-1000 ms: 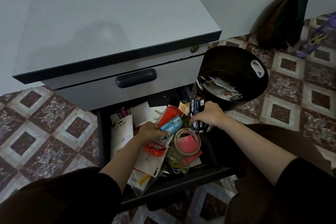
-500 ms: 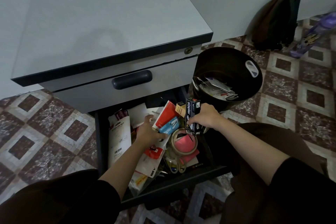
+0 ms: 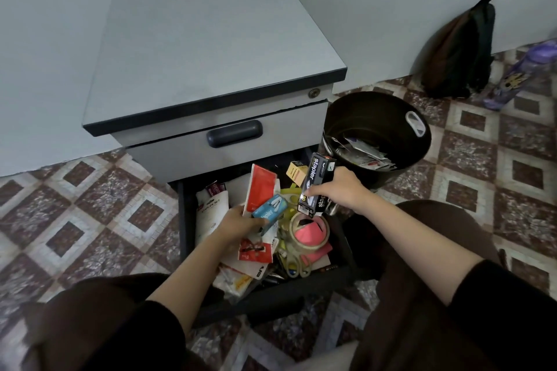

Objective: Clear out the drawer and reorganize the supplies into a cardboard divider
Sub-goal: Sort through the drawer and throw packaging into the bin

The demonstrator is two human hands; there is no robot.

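The lower drawer [image 3: 187, 220] of a grey cabinet [image 3: 211, 48] is pulled out and crammed with stationery. My left hand [image 3: 238, 224] grips a red-and-white packet [image 3: 260, 188] together with a small blue stapler box [image 3: 269, 209] above the drawer's middle. My right hand [image 3: 340, 190] holds a tall black stapler box [image 3: 316, 184] upright over the drawer's right side. Below lie a tape roll [image 3: 309, 233] around pink sticky notes, scissors [image 3: 294, 266], a white stapler-set pack [image 3: 211, 214] and a small yellow box [image 3: 297, 172]. No cardboard divider is in view.
A black bin [image 3: 422, 141] holding paper scraps stands right of the drawer. A dark backpack [image 3: 461, 48] leans on the wall beside a purple bottle [image 3: 518, 75]. My knees in dark clothing flank the drawer on a patterned tile floor [image 3: 90, 205].
Both hands have lifted slightly with their boxes; the red packet now stands more upright in my left hand. The camera has pulled back and tilted, showing more of the cabinet top.
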